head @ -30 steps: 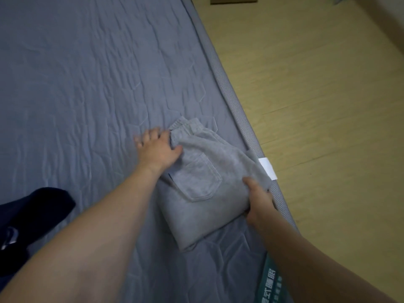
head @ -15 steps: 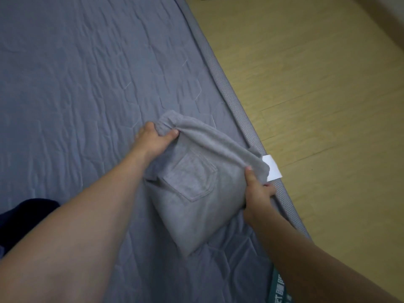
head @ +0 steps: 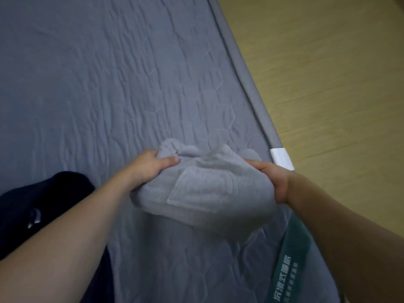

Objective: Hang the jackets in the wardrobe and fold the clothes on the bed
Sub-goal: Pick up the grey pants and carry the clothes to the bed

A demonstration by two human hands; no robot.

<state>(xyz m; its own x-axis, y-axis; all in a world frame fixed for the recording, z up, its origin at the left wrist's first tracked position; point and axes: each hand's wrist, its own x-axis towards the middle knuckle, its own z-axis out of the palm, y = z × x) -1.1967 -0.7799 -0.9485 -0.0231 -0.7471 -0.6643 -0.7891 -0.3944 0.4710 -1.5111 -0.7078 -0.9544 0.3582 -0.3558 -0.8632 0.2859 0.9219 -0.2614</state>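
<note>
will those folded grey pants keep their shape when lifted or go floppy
Probably floppy: the grey pants already bunch and sag between the left hand and right hand. Likely light, since pinching the edges carries them. The soft cloth seems unlikely to slip.

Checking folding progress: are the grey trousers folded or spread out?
Folded: the grey trousers form a compact bundle, pocket up, gripped by left hand and right hand.

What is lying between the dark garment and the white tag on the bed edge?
In the head view, the folded grey trousers, gripped by the left hand and right hand, lie between the dark garment and the white tag.
</note>
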